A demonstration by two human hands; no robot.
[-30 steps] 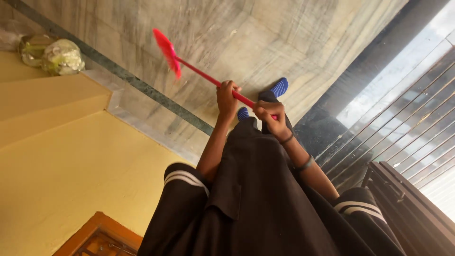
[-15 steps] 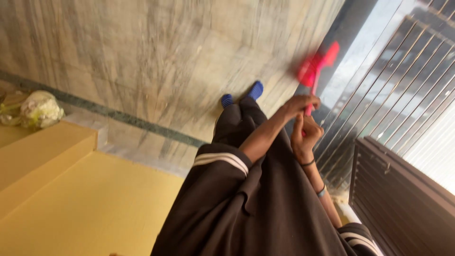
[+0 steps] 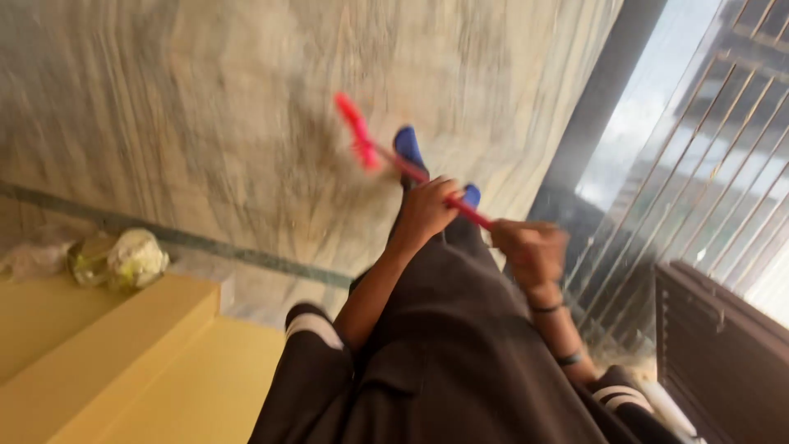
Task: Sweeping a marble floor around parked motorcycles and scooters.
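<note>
your left hand (image 3: 425, 210) is wrapped tight around the thin red handle of a red broom (image 3: 411, 170), fingers curled fully over it, gripping the shaft about midway along. your right hand (image 3: 530, 247) is closed on the same handle at its near end, just behind the left hand and a little apart from it, so the stick runs straight from one fist to the other. beyond the left grip the handle carries on up and away to the red bristle head (image 3: 355, 130), which is blurred and hangs over the grey streaked marble floor (image 3: 205, 123); whether the bristles touch the floor cannot be told. just past your left fist sits one foot in a blue sock (image 3: 408, 145), right beside the handle, and the other blue sock (image 3: 471, 196) shows between your two hands, under the shaft. below both grips your dark garment fills the view, with white-striped cuffs on the sleeves. well off to the left of your hands a crumpled plastic bag (image 3: 123, 258) lies by a yellow wall ledge (image 3: 107, 345). to the right of your right hand stands a dark metal railing (image 3: 657, 222) with slanted bars, near but not touching.
</note>
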